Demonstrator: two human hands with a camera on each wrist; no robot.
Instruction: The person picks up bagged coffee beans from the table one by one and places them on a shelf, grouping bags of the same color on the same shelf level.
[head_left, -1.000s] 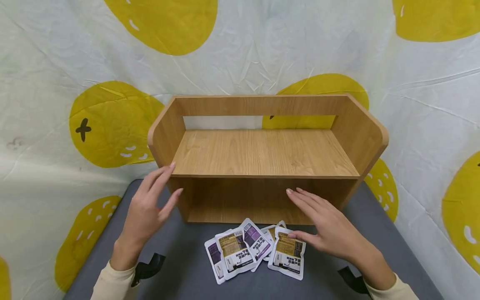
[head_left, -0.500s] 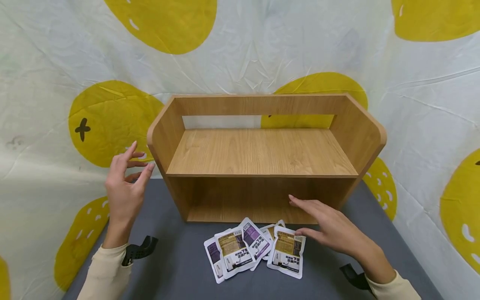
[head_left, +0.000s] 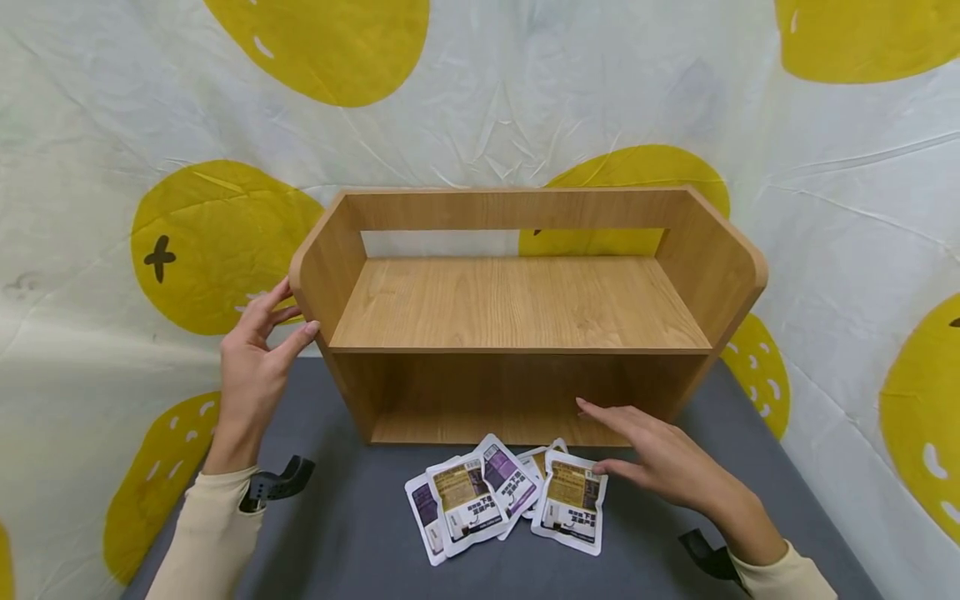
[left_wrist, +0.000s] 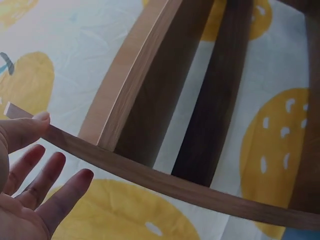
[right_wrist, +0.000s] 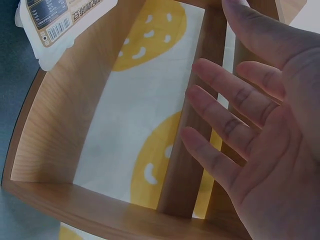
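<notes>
A two-tier wooden shelf (head_left: 525,304) stands in the middle of the head view. My left hand (head_left: 255,367) is at its left side panel, the thumb touching the panel's front edge and the fingers along the outer side. In the left wrist view these fingers (left_wrist: 65,197) are spread and fairly straight. Several flat white-edged pouches lie before the shelf, among them a brown-labelled pouch (head_left: 468,504), a purple-labelled pouch (head_left: 512,479) and another brown-labelled pouch (head_left: 572,500). My right hand (head_left: 660,454) hovers by this last pouch, fingers extended, holding nothing.
A grey table (head_left: 337,542) bears the shelf and pouches. Behind it hangs a pale sheet (head_left: 480,100) with large yellow fruit shapes. Black straps, such as the left strap (head_left: 281,482), sit at both wrists.
My left hand has moved from the shelf's front left corner out to the left, then back against the side panel. My right hand has drawn slightly away from the rightmost pouch.
</notes>
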